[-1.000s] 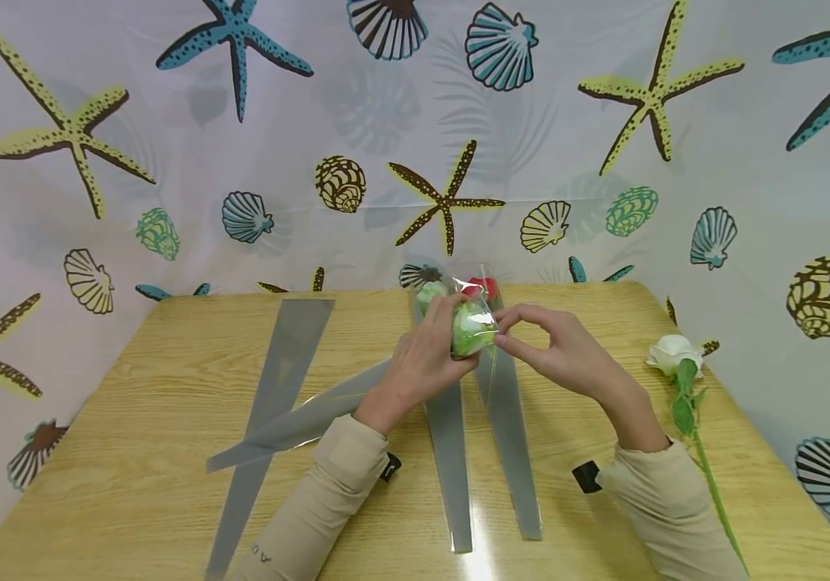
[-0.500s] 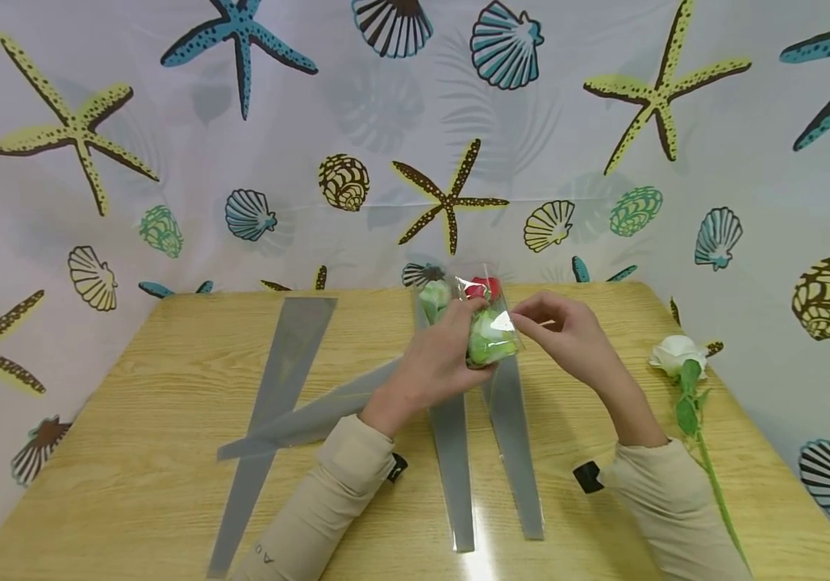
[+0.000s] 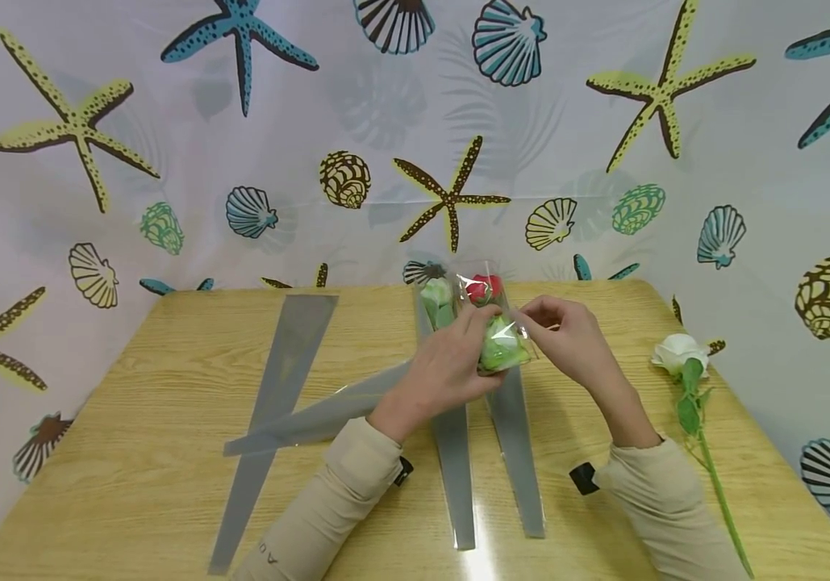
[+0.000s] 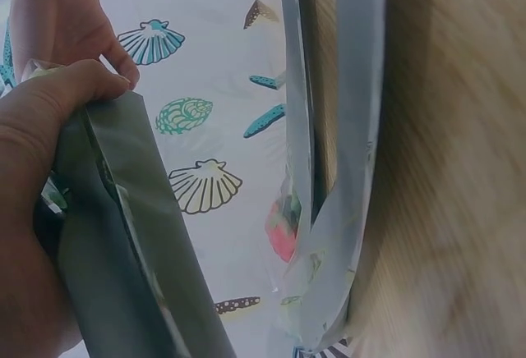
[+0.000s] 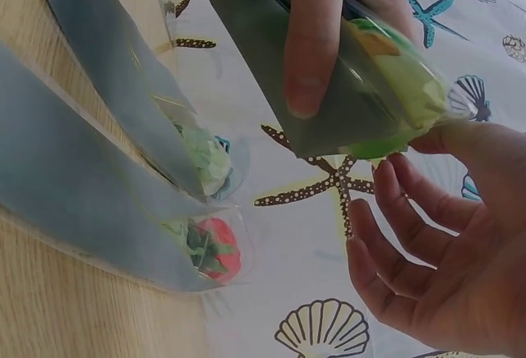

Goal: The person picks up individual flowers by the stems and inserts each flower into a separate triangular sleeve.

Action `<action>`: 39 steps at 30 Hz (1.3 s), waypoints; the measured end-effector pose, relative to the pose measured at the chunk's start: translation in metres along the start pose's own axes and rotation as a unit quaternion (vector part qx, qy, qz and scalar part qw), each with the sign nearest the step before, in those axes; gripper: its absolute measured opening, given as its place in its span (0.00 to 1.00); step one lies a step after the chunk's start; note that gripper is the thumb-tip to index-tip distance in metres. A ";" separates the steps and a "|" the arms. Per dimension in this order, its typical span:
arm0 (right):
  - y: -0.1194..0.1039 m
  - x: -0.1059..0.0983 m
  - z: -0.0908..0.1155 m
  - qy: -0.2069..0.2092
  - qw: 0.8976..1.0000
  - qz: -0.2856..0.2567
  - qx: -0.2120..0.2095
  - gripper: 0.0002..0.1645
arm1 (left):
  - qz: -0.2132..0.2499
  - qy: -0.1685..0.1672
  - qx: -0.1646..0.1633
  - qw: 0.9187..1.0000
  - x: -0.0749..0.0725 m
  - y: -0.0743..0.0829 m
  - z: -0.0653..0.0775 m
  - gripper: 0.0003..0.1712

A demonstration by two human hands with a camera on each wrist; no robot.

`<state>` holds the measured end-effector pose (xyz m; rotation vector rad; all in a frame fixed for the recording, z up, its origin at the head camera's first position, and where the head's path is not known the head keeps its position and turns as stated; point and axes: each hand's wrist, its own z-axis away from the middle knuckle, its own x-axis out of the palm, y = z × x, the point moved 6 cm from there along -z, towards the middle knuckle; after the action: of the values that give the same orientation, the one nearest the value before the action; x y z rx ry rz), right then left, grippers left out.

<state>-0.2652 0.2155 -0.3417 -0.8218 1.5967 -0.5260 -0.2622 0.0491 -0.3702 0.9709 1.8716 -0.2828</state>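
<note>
Now, the head view puts the green-white rose (image 3: 503, 349) just on your side of the red rose (image 3: 483, 289); your left hand (image 3: 444, 371) grips its sleeve (image 3: 520, 343), and squeezing hard could crush petals. The sleeve's tail (image 3: 313, 420), left of the red rose, overlaps a flat sleeve (image 3: 306, 331), so lifting might drag both. In the left wrist view, your left thumb (image 4: 86, 79) presses grey film (image 4: 156, 210); a slack hold could let everything slide. In the right wrist view, your right hand (image 5: 468, 268) pinches the clear rim (image 5: 450, 99) between thumb and forefinger, other fingers loosely curled; tugging may tear it.
</note>
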 end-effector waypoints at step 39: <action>-0.015 -0.024 0.013 -0.078 0.996 -0.018 0.035 0.23 | 0.357 -0.190 -0.076 0.911 -0.028 -0.028 0.006 0.48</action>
<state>-0.2480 0.2256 -0.3180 -0.8207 1.4154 -0.5288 -0.2728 0.0130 -0.3552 1.3108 1.0742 0.1133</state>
